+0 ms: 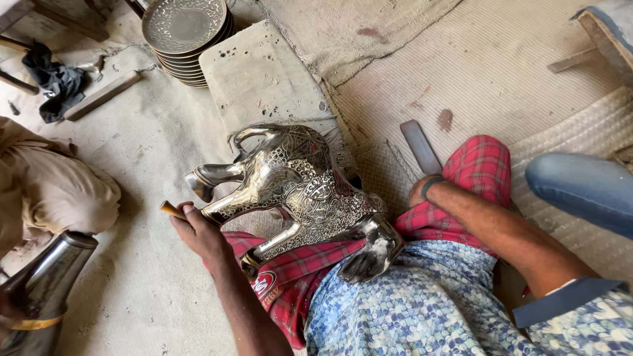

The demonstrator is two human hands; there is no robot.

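An engraved silver metal animal figure [297, 188] lies on its side across my lap, legs pointing left, on red checked cloth [475, 168]. My left hand [198, 231] is closed around a short tan wooden stick [172, 209], just left of the figure's lower legs and touching them. My right hand [419, 192], with a dark band at the wrist, rests beside my raised right knee at the lower end of a flat grey metal bar [420, 146]. Its fingers are hidden behind the knee.
A stack of embossed metal plates [186, 31] stands at the top, beside a pitted stone slab [260, 76]. A person in beige clothes [46, 188] sits at left with a shiny metal vessel [46, 283]. Someone's blue-jeaned leg [580, 188] lies at right. Woven mats [488, 72] cover the floor.
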